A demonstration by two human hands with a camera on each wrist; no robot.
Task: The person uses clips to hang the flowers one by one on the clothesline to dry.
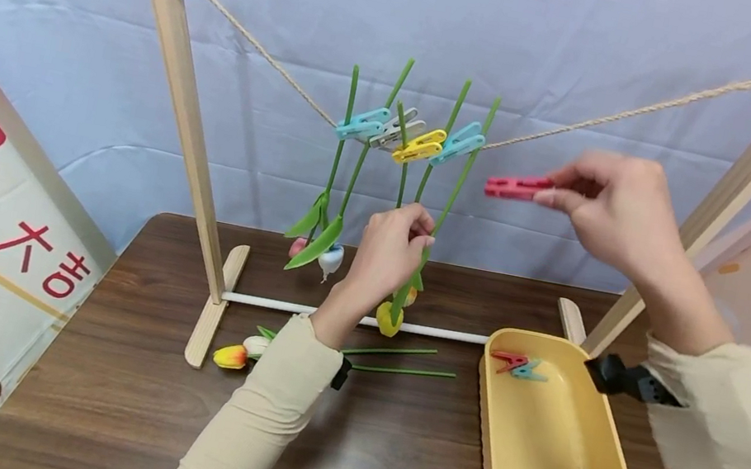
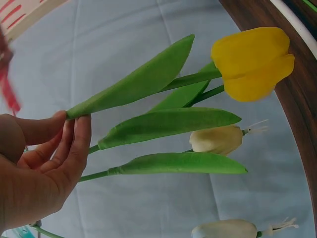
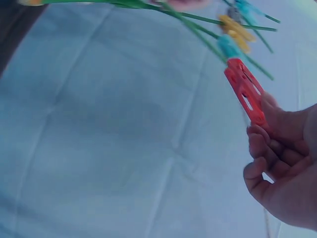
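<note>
My left hand (image 1: pixel 388 249) pinches an artificial yellow tulip (image 2: pixel 255 64) near the base of its leaf. The bloom hangs down, and its green stem (image 1: pixel 466 168) rises beside the rope at the right of the clipped row. To the right of that stem, my right hand (image 1: pixel 624 211) holds a red clothespin (image 1: pixel 515 187) between thumb and fingers, apart from rope and stem. On the rope (image 1: pixel 583 124) sit two blue clothespins (image 1: pixel 363 123), a grey one (image 1: pixel 398 129) and a yellow one (image 1: pixel 419 146), with other upside-down tulips hanging there.
Wooden posts (image 1: pixel 187 126) hold the rope, and a white bar (image 1: pixel 287 306) joins them low down. A yellow bin (image 1: pixel 552 450) at the right contains a red clothespin (image 1: pixel 508 362) and a blue one (image 1: pixel 529 370). Tulips (image 1: pixel 230 356) lie on the table behind my left forearm.
</note>
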